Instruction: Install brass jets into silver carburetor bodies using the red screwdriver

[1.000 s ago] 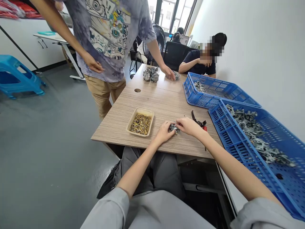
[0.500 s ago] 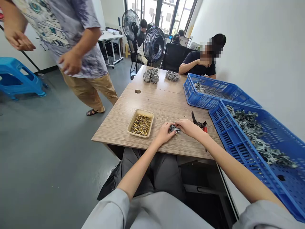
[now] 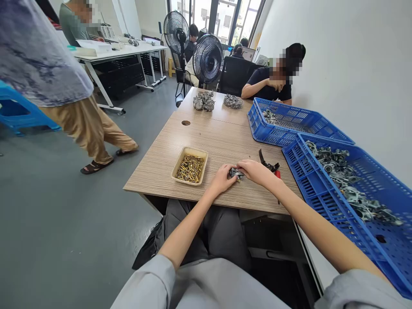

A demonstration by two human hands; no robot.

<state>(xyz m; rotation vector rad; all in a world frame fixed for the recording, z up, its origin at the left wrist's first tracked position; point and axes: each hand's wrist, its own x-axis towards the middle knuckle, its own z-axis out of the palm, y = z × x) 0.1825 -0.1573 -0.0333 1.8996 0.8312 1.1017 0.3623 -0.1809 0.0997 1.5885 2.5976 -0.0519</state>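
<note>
Close to the front edge of the table, my left hand (image 3: 222, 179) curls around a small silver metal carburetor body (image 3: 236, 173). From the other side my right hand (image 3: 255, 171) pinches the same part, its fingertips on the upper side. A bit of brass shows at the part's lower edge; the fingers hide much of the rest. Left of my hands stands a cream tray (image 3: 174, 175) holding many small brass fittings (image 3: 190, 168). Black pliers with a red handle (image 3: 267, 164) lie just beyond my right hand and wrist.
Two blue crates (image 3: 322, 206) with metal castings line the right side. Several carburetors (image 3: 204, 101) and a clear bag of metal parts (image 3: 233, 101) sit at the table's far end. One person sits there; another (image 3: 80, 120) walks at left. Two fans (image 3: 208, 59) stand behind.
The person in the patterned shirt withdrew a hand from the table's far end and moved left, away from it. Both my hands stay on the carburetor body, with only slight finger movement.
</note>
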